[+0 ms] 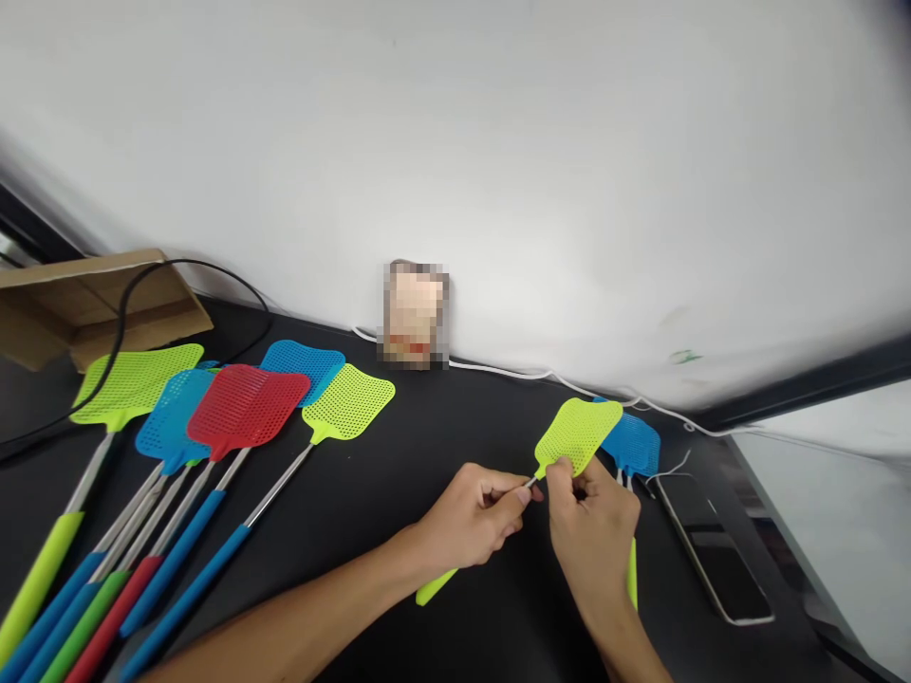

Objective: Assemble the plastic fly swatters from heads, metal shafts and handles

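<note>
Between my two hands is a yellow-green fly swatter (578, 434), its mesh head tilted up to the right. My left hand (476, 517) is closed round its thin metal shaft just below the head, and the yellow-green handle end shows beneath that hand. With thumb and fingers, my right hand (594, 512) pinches the lower edge of the mesh head. Behind the right hand lies a blue fly swatter (633, 443), partly covered. A yellow-green handle (632, 574) shows beside my right wrist; the swatter it belongs to is hidden.
Several fly swatters lie fanned at the left, among them a red swatter (246, 408). An open cardboard box (142, 318) and a black cable (124, 313) are behind them. A phone (715, 550) lies at the right. A blurred-out upright object (417, 318) leans on the wall near a white cable (498, 370).
</note>
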